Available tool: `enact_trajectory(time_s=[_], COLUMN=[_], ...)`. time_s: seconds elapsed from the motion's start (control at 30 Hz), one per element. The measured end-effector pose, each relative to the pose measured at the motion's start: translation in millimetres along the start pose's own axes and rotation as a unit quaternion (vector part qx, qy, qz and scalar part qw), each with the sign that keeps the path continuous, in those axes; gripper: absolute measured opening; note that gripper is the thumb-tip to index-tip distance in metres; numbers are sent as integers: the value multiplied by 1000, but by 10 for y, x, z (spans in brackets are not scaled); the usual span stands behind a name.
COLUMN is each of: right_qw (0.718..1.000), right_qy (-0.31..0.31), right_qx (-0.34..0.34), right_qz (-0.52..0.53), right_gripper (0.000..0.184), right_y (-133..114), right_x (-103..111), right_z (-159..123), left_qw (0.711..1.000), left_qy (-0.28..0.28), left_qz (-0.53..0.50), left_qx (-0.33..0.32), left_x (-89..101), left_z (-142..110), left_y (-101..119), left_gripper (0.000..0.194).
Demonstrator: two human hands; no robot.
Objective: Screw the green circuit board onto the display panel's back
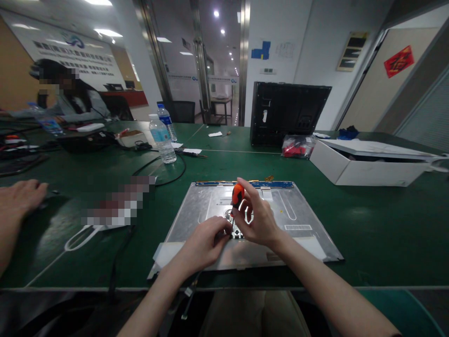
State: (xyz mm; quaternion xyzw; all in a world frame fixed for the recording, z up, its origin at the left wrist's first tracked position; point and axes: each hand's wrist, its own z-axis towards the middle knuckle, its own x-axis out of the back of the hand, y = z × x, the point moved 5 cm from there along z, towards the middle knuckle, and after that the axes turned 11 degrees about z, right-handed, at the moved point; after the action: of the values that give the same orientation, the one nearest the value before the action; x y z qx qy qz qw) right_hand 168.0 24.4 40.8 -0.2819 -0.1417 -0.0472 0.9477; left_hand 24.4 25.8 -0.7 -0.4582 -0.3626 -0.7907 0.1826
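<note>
A flat silver metal panel (301,206), the back of a screen, lies on the green table in front of me. My right hand (257,217) is closed round a screwdriver with an orange handle (238,194), held upright over the panel's middle. My left hand (205,243) rests on the panel's near part, fingers curled and pinched at the screwdriver's tip. What the fingertips pinch is hidden.
A white open box (368,164) and a black monitor housing (287,112) stand at the back right, with a bag of red parts (298,146) between. Two water bottles (163,138) and black cables (168,175) lie left. Another person's hand (19,196) rests far left; someone sits behind.
</note>
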Motion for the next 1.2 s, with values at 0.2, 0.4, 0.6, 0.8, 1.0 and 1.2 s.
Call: enact_trajectory(time_s=[0.2, 0.4, 0.6, 0.8, 1.0, 1.2], right_qw=[999, 1000, 1000, 1000, 999, 1000], right_qy=[18, 13, 3, 19, 21, 0], right_qx=[-11, -10, -4, 7, 5, 0], right_qz=[-25, -24, -1, -13, -24, -5], right_gripper=[62, 62, 67, 64, 58, 67], right_y=[62, 46, 0, 8, 34, -2], right_x=[-8, -4, 6, 2, -5, 4], right_z=[-18, -19, -4, 2, -8, -8], left_qw=[1000, 1000, 1000, 1000, 1000, 1000], left_qy=[3, 8, 0, 0, 3, 1], left_qz=[4, 7, 6, 2, 2, 2], left_qx=[-1, 4, 1, -1, 4, 4], left_x=[-8, -1, -5, -6, -6, 1], left_z=[-1, -3, -6, 1, -2, -6], left_y=[-14, -11, -6, -4, -15, -4], left_gripper=[15, 15, 17, 17, 15, 17])
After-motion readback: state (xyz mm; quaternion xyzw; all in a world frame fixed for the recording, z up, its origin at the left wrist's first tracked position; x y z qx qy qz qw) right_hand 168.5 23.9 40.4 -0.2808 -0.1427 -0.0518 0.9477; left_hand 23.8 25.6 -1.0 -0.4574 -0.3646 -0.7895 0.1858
